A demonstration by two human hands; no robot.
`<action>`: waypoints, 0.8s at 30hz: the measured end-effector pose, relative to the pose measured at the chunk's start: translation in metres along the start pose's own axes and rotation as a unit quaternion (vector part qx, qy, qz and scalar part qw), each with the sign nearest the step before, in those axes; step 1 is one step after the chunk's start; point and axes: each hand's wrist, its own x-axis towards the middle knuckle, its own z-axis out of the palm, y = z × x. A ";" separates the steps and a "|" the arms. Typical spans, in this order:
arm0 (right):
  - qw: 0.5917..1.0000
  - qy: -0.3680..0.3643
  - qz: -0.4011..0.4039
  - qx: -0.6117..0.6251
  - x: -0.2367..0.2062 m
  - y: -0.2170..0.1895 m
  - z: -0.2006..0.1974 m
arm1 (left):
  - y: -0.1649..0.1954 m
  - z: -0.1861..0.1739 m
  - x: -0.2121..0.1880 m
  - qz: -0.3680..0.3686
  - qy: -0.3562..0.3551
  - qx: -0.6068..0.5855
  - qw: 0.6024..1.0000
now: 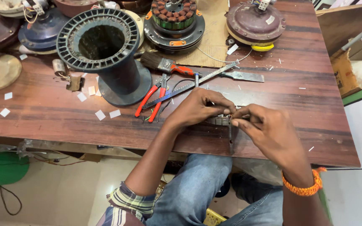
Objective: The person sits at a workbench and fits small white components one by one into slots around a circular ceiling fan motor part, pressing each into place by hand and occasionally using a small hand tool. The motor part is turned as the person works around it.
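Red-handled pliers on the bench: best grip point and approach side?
Grip the pliers by the red handles, likely from above at the near end. They lie flat on the wooden table, handles splayed toward the bench edge with bare wood around them; the jaw end sits under the hacksaw blade, close to the black spool.

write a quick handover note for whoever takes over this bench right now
Left hand: fingers pinch the small grey metal ring part at the near edge of the brown wooden table.
Right hand: fingers grip the same part from the other side.
Nearby: red-handled pliers, red-handled brush, metal blade, big black plastic spool.
Done or left: cannot tell; the hands hide most of the part.
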 end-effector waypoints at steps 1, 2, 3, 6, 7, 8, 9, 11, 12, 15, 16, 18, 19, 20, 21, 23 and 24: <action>1.000 0.016 -0.010 -0.012 -0.002 0.000 0.003 | 0.000 0.000 0.000 0.012 0.001 0.008 1.000; 0.999 0.033 -0.021 -0.024 -0.003 0.000 0.007 | -0.001 0.000 0.001 0.023 0.002 0.016 1.000; 0.998 0.050 -0.031 -0.035 -0.004 0.000 0.009 | -0.001 0.001 0.001 0.035 0.002 0.024 0.999; 0.992 0.095 -0.011 -0.080 -0.008 -0.001 0.012 | -0.001 0.005 0.002 0.053 0.018 0.042 0.998; 0.990 0.107 -0.021 -0.093 -0.009 -0.002 0.013 | -0.001 0.005 0.002 0.053 0.018 0.044 0.997; 0.987 0.119 -0.030 -0.106 -0.010 -0.003 0.013 | 0.000 0.005 0.002 0.053 0.018 0.046 0.997; 0.983 0.131 -0.039 -0.120 -0.011 -0.004 0.013 | 0.000 0.004 0.002 0.053 0.017 0.048 0.997; 0.982 0.099 0.038 -0.154 -0.013 -0.006 0.016 | 0.000 0.003 0.002 0.048 0.010 0.050 0.998; 0.979 0.084 0.077 -0.171 -0.014 -0.007 0.019 | -0.001 0.002 0.001 0.046 0.007 0.051 0.998; 0.984 0.098 0.053 -0.137 -0.021 -0.006 0.028 | -0.002 0.001 0.001 0.069 0.007 0.058 0.996; 0.987 0.119 0.009 -0.104 -0.024 -0.005 0.032 | -0.002 0.001 0.001 0.073 0.008 0.054 0.996; 0.984 0.157 -0.077 -0.037 -0.029 0.002 0.041 | 0.000 0.001 0.000 0.080 0.010 0.045 0.996; 0.984 0.156 -0.067 -0.057 -0.032 0.006 0.047 | 0.002 0.000 -0.001 0.073 0.008 0.042 0.996; 0.983 0.155 -0.056 -0.078 -0.035 0.011 0.053 | 0.005 0.000 -0.002 0.067 0.005 0.039 0.997; 0.982 0.156 -0.046 -0.100 -0.037 0.017 0.058 | 0.009 -0.001 -0.002 0.063 0.002 0.036 0.997; 0.978 0.182 -0.051 -0.084 -0.045 0.027 0.073 | 0.019 0.001 -0.009 0.051 0.022 0.058 0.997; 0.977 0.194 -0.054 -0.076 -0.049 0.033 0.079 | 0.023 0.006 -0.014 0.046 0.032 0.069 0.996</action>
